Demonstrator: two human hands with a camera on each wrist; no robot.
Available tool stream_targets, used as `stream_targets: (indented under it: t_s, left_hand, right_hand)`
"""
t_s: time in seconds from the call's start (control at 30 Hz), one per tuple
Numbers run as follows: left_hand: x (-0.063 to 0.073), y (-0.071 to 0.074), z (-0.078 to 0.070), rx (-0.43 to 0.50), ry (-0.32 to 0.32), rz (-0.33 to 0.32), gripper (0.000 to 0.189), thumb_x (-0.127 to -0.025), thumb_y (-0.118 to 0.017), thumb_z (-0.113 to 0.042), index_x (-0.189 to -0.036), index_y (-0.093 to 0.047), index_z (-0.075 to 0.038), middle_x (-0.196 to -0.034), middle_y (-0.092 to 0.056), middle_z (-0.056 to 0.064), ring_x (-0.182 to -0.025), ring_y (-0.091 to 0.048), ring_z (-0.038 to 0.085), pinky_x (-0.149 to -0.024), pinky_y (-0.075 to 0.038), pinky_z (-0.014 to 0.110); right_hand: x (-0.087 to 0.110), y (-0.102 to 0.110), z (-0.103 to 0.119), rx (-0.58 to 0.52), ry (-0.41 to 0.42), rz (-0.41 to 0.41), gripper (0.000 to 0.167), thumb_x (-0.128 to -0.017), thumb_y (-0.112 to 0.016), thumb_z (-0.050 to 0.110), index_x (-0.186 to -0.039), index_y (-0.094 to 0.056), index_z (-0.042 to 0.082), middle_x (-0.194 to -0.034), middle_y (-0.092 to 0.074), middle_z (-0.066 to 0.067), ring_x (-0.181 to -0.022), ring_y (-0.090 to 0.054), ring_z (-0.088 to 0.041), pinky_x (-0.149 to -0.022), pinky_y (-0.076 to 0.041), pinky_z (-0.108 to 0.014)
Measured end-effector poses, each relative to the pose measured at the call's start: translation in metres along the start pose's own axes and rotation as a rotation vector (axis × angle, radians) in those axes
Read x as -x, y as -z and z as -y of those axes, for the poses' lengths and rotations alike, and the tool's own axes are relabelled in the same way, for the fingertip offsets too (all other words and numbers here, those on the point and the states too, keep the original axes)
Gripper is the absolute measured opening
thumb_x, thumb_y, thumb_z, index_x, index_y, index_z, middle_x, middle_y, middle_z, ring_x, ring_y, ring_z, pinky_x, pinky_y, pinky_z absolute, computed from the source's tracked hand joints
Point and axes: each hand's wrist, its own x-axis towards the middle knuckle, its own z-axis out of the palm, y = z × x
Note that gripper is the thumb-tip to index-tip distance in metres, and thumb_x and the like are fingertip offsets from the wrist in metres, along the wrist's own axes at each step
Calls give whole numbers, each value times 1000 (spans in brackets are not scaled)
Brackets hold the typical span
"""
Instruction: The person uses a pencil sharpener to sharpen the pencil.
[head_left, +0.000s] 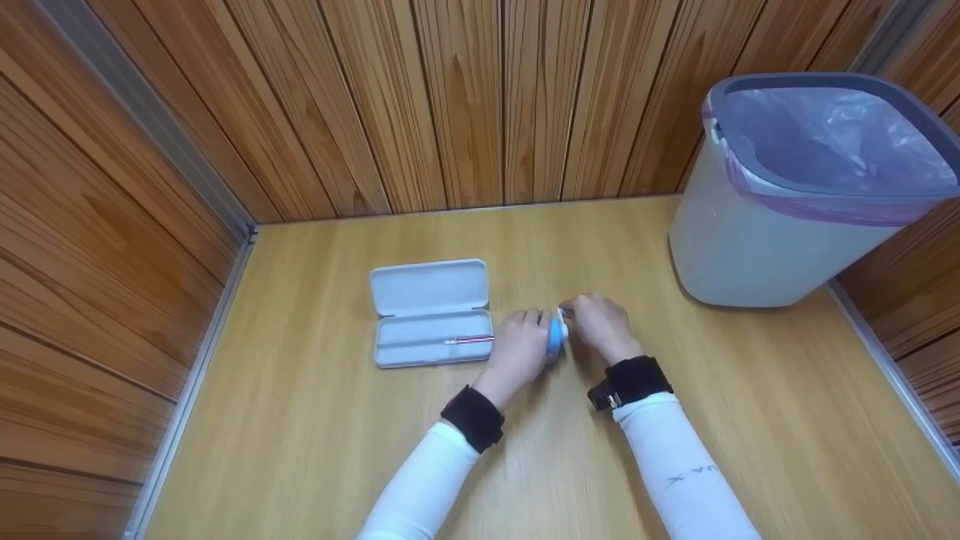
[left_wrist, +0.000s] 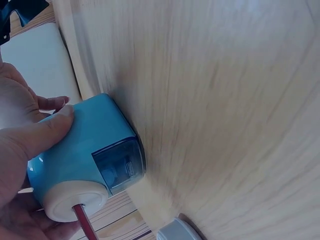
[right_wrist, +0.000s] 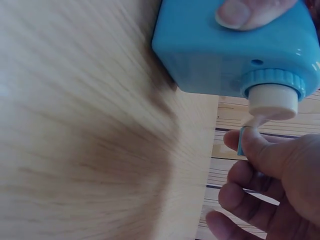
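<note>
Plank walls (head_left: 472,112) enclosed one tabletop (head_left: 322,442); on it, one open case (head_left: 429,289) lay at nine o'clock from one blue sharpener (left_wrist: 87,147); one pencil (head_left: 470,340) entered the sharpener, its tip hidden; the left hand (head_left: 519,345), fingers partly hidden, curled round the sharpener; the right hand (head_left: 601,324) pinched its crank handle (right_wrist: 242,142) between thumb and finger at three o'clock; one lined bin (head_left: 780,251), cut off, stood at two o'clock.

Place: booth-like enclosure; home, office or workshop cannot be told
Walls: plank panelling (head_left: 465,97) on three sides, metal strips (head_left: 148,112) at corners
Surface: wood-grain top (head_left: 300,420)
Fittings: lined bin (head_left: 780,255), open pencil case (head_left: 431,289), pencil sharpener (left_wrist: 87,142)
</note>
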Motion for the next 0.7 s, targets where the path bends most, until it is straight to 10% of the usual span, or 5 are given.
stream_targets:
  t_s: [0.43, 0.7]
  left_hand:
    - [0, 0, -1, 14, 17, -63, 61, -70, -86, -39, -117, -66, -4, -100, -68, 8, -86, -65, 23, -80, -53, 34]
    - [1, 0, 0, 51, 31, -23, 57, -73, -84, -37, -116, -65, -4, -100, -67, 9, -87, -64, 24, -79, -53, 35]
  right_hand:
    - [1, -6, -4, 47, 40, 26, 25, -91, -61, 0, -106, -78, 11, -88, -72, -6, -72, -58, -22, -67, -53, -42]
    - [2, -12, -2, 57, 57, 3, 25, -87, -57, -4, -74, -73, 10, -61, -54, -1, -57, -45, -21, -53, -43, -37]
